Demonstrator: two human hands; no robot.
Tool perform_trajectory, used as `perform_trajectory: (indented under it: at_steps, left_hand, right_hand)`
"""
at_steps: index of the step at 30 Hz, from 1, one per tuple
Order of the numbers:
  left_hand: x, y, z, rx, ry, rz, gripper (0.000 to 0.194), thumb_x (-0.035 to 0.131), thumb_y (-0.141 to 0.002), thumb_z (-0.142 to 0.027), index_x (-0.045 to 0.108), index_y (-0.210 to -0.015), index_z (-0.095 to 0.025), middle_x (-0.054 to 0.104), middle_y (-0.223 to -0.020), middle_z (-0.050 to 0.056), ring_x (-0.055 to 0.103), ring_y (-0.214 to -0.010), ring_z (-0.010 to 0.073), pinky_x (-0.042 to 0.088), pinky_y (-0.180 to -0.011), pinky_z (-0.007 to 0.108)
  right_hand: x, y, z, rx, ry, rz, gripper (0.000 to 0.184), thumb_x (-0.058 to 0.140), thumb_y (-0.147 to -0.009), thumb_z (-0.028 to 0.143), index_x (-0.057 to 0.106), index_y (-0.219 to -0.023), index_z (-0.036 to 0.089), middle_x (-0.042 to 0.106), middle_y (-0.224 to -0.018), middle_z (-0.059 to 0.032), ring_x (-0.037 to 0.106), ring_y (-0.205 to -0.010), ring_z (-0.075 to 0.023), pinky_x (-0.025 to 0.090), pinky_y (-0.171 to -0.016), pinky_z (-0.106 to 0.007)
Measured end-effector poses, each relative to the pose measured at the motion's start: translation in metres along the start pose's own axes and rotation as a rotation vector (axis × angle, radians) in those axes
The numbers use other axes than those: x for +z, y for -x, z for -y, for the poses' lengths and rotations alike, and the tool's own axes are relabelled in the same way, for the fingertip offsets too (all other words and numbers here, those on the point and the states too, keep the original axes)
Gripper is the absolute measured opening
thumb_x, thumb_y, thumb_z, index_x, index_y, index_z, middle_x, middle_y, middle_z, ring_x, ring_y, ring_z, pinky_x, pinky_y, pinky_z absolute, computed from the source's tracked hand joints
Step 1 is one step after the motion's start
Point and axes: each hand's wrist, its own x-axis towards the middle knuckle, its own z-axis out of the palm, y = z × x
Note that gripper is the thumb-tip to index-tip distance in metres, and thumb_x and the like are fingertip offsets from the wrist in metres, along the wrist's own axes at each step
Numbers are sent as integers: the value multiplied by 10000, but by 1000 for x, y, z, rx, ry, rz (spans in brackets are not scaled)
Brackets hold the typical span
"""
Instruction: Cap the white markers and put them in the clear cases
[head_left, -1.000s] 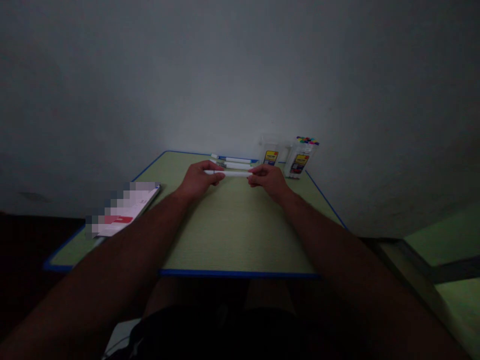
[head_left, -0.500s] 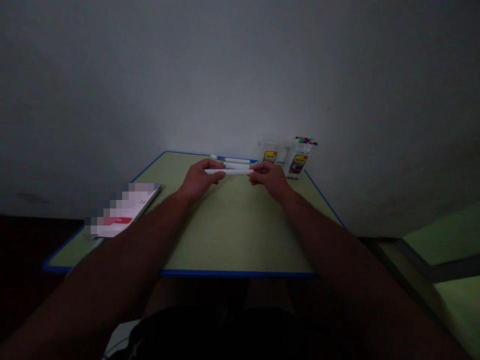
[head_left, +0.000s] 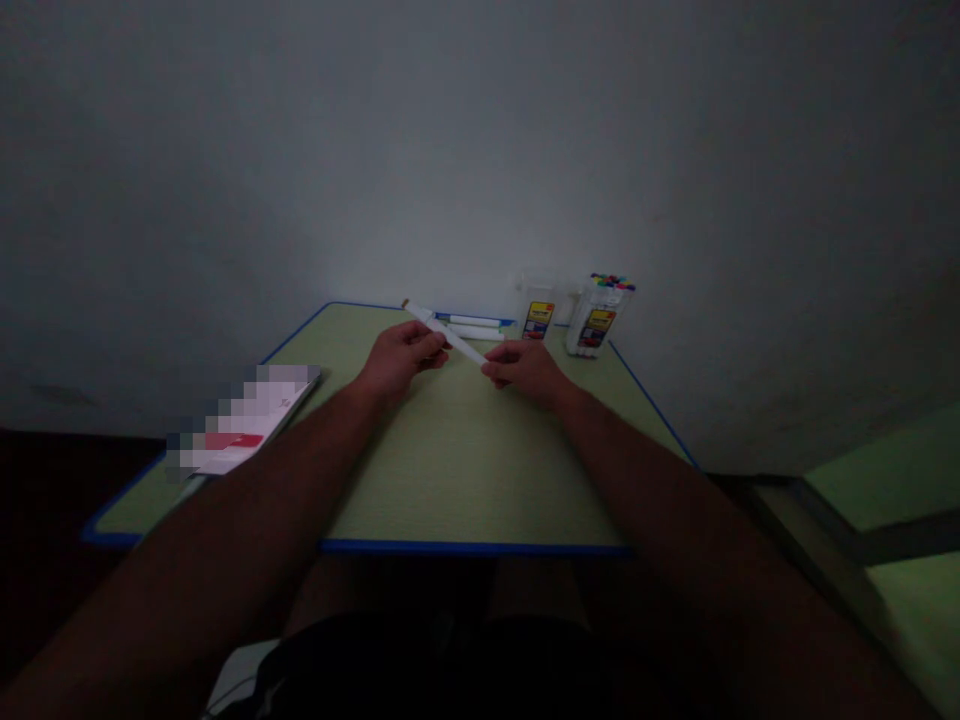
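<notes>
Both my hands are closed on one white marker pen (head_left: 448,335) held above the far half of a green table (head_left: 465,460). My left hand (head_left: 399,362) grips its middle part, and the far end sticks out up and to the left. My right hand (head_left: 525,369) pinches the near right end. The pen lies slanted, its left end higher and farther away. Two more white marker pens (head_left: 472,325) lie flat on the table just behind my hands.
A clear marker case with coloured caps (head_left: 600,315) and a second clear case (head_left: 538,310) stand at the table's far right against the wall. A booklet with a red band (head_left: 244,420) lies at the left edge. The table has a blue rim.
The pen was held level between both hands; now it is tilted, its left end raised and pushed away, and my right hand has come slightly nearer and left.
</notes>
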Motion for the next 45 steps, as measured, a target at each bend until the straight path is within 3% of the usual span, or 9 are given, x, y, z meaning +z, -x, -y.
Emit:
perform_trajectory:
  at_steps: [6, 12, 18, 21, 26, 29, 33, 36, 45]
  left_hand:
    - [3, 2, -4, -34, -17, -6, 133, 750, -755, -224, 646, -788, -147, 691, -710, 28, 646, -586, 128, 548, -610, 267]
    - [2, 2, -2, 8, -56, 38, 149, 725, -759, -264, 671, -801, -132, 685, -716, 29, 553, -534, 92, 460, -523, 224]
    - [2, 6, -1, -67, -208, 108, 256, 760, -755, -361, 705, -883, -146, 605, -631, -16, 492, -484, 96, 365, -453, 231]
    - [2, 9, -3, -82, -313, 168, 307, 751, -775, -362, 734, -987, -140, 615, -609, -9, 502, -474, 106, 374, -456, 242]
    - [2, 12, -6, -41, -493, 241, 307, 791, -735, -302, 790, -990, -130, 638, -604, 6, 508, -501, 105, 384, -485, 247]
    - [2, 10, -6, -18, -502, 217, 326, 817, -684, -259, 803, -985, -134, 672, -666, 19, 504, -515, 99, 385, -490, 251]
    - [-3, 4, -3, 27, -404, 97, 346, 828, -614, -200, 796, -952, -131, 717, -754, 39, 551, -573, 109, 446, -560, 267]
    - [-8, -1, 0, 72, -348, 31, 354, 838, -588, -204, 790, -931, -131, 701, -709, 24, 568, -583, 116, 466, -598, 277]
    - [-10, -6, 3, 87, -347, -11, 308, 818, -602, -234, 771, -894, -150, 672, -668, 11, 568, -572, 129, 495, -595, 290]
  right_hand:
    - [2, 4, 2, -28, -2, 75, 158, 779, -742, 313, 747, -722, 160, 665, -568, 0, 567, -483, -89, 465, -495, -216]
    - [-1, 0, -1, -45, -43, -21, 243, 825, -715, 386, 734, -713, 161, 717, -686, -39, 597, -516, -98, 517, -515, -241]
    - [-2, -2, 0, -74, -105, -97, 361, 844, -685, 491, 712, -753, 162, 693, -647, -15, 582, -487, -96, 508, -475, -236]
    - [-2, -3, 2, -62, -173, -130, 420, 853, -660, 536, 705, -807, 172, 686, -638, 4, 577, -471, -95, 511, -459, -235]
    - [-2, -4, 1, -57, -235, -138, 427, 868, -633, 518, 708, -838, 180, 672, -633, 21, 571, -474, -90, 517, -462, -233]
    - [-3, -5, 1, -61, -216, -166, 333, 867, -641, 421, 698, -790, 175, 655, -615, 27, 569, -471, -94, 511, -460, -235]
    - [-7, -7, 4, -23, -287, -266, 204, 799, -713, 318, 664, -786, 184, 645, -626, 38, 567, -471, -94, 513, -469, -241]
    - [-13, -8, 7, 8, -366, -350, 140, 750, -741, 264, 643, -786, 187, 641, -633, 42, 557, -469, -87, 504, -469, -235]
    - [-18, -8, 11, 12, -403, -404, 166, 752, -716, 265, 650, -819, 185, 641, -645, 37, 560, -516, -92, 511, -501, -238]
